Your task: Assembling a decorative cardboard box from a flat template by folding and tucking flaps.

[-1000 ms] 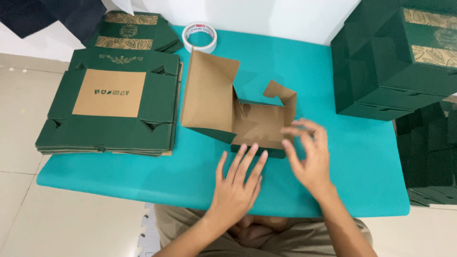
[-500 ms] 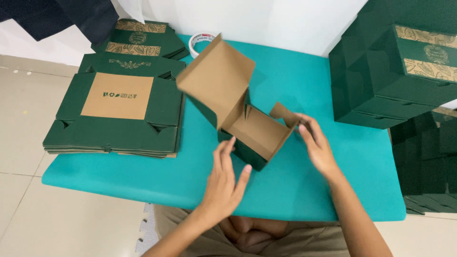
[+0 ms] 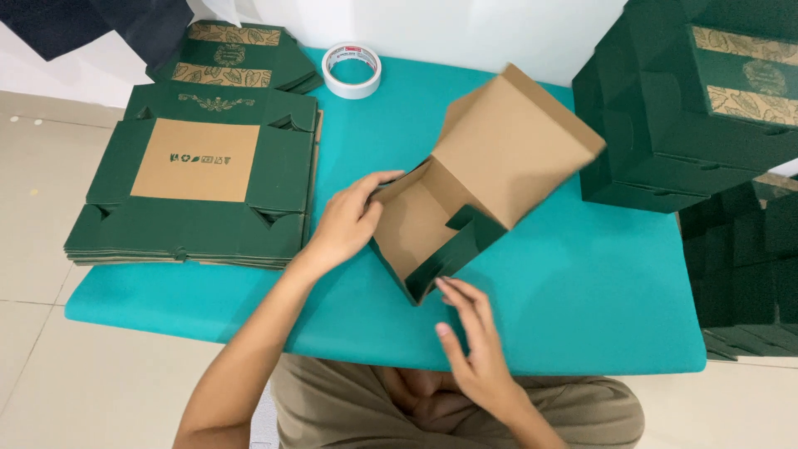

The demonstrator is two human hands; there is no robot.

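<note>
Two bare hands are working a half-folded cardboard box (image 3: pixel 465 208), green outside and plain brown inside, sitting mid-counter. Nearest, the right hand (image 3: pixel 472 341) is hovering open with fingers spread, fingertips just touching the box's near green corner. Slightly farther, the left hand (image 3: pixel 345 220) is curling loosely around the box's left wall, pressing it. The counter (image 3: pixel 582 291) is wearing a smooth teal cover above pale floor tiles. Left, a stack of flat box blanks (image 3: pixel 195 195) is lying; far back a white tape roll (image 3: pixel 352 70) is resting; right, finished green boxes (image 3: pixel 690 108) are piling up.
</note>
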